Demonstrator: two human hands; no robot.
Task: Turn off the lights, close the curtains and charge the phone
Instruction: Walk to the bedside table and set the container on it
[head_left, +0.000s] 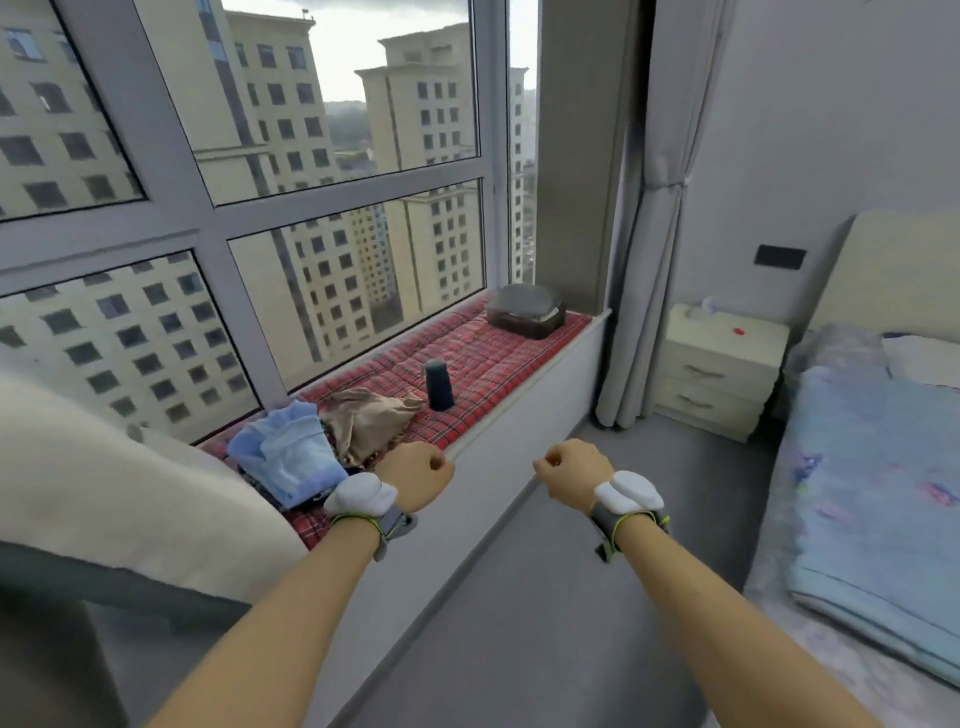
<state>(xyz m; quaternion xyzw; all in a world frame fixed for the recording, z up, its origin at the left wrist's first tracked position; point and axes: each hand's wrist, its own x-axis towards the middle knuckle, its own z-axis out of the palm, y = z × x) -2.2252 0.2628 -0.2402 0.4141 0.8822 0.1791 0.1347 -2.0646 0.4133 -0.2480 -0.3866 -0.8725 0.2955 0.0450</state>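
A grey curtain hangs gathered and tied at the right end of the big window, which stands uncovered. My left hand is a closed fist over the front edge of the window seat, holding nothing. My right hand is also fisted, empty, out over the floor between the seat and the bed. A dark wall panel sits above the bedside table. I see no phone.
On the red plaid seat lie a blue garment, a brown cloth, a dark cylinder and a dark box. The bed fills the right. A pale blanket bulges at the left. Grey floor runs between.
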